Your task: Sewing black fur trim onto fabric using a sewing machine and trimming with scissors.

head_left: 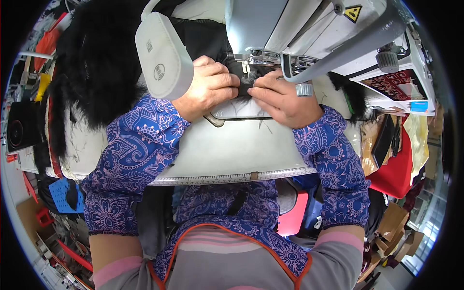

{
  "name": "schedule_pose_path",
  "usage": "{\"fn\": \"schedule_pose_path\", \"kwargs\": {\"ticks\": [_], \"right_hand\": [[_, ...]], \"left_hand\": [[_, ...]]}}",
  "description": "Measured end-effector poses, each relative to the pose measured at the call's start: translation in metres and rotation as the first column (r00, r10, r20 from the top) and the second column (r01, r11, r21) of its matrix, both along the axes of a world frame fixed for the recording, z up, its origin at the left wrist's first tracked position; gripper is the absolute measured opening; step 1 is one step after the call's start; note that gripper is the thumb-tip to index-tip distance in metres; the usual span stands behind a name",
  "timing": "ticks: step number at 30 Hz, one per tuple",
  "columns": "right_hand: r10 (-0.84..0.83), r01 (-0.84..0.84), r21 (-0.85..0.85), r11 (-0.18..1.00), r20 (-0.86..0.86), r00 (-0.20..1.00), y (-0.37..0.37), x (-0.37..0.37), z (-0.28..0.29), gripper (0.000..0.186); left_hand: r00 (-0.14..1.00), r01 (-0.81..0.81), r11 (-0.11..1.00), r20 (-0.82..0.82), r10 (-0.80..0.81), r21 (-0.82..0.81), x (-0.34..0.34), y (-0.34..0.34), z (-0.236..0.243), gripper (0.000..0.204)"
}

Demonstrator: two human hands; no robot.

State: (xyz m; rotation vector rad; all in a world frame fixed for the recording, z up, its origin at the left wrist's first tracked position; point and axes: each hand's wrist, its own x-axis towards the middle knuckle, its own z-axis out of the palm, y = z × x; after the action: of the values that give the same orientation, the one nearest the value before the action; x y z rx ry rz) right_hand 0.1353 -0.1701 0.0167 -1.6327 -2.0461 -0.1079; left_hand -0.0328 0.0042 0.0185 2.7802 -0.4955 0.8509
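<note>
A piece of black fabric lies under the presser foot of a sewing machine. Just left of the foot, my left hand has its fingers curled and pressed together on this fabric. My right hand pinches it from the other side, fingertips close to the foot; its thumb is mostly hidden. More black cloth runs back beyond my left hand. Wisps of dark fur show near the foot. The needle is too small to make out.
A large heap of black fur covers the left of the white table. A white lamp-like head overhangs my left wrist. A measuring tape lines the table's front edge. At right are a red cloth and more black fur.
</note>
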Motion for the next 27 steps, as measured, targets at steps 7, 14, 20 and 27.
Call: {"fn": "schedule_pose_path", "kwargs": {"ticks": [7, 14, 20, 27], "right_hand": [[-0.040, 0.039, 0.040, 0.998, 0.023, 0.999, 0.001, -0.004, 0.005, 0.021], [-0.104, 0.103, 0.010, 0.995, 0.086, 0.991, 0.001, -0.008, 0.008, 0.020], [-0.136, 0.134, 0.021, 0.991, 0.097, 0.986, 0.001, -0.003, 0.004, 0.018], [-0.152, 0.157, -0.054, 0.986, 0.082, 0.985, 0.006, 0.002, 0.007, 0.019]], "left_hand": [[0.965, -0.195, 0.969, -0.144, 0.217, 0.154, -0.009, -0.008, 0.001, 0.017], [0.973, -0.118, 0.980, -0.178, 0.146, 0.161, -0.007, 0.000, -0.003, 0.023], [0.962, -0.158, 0.986, -0.214, 0.168, 0.062, -0.003, 0.001, 0.002, 0.024], [0.949, -0.209, 0.977, -0.233, 0.210, 0.031, 0.001, 0.003, 0.003, 0.022]]}}
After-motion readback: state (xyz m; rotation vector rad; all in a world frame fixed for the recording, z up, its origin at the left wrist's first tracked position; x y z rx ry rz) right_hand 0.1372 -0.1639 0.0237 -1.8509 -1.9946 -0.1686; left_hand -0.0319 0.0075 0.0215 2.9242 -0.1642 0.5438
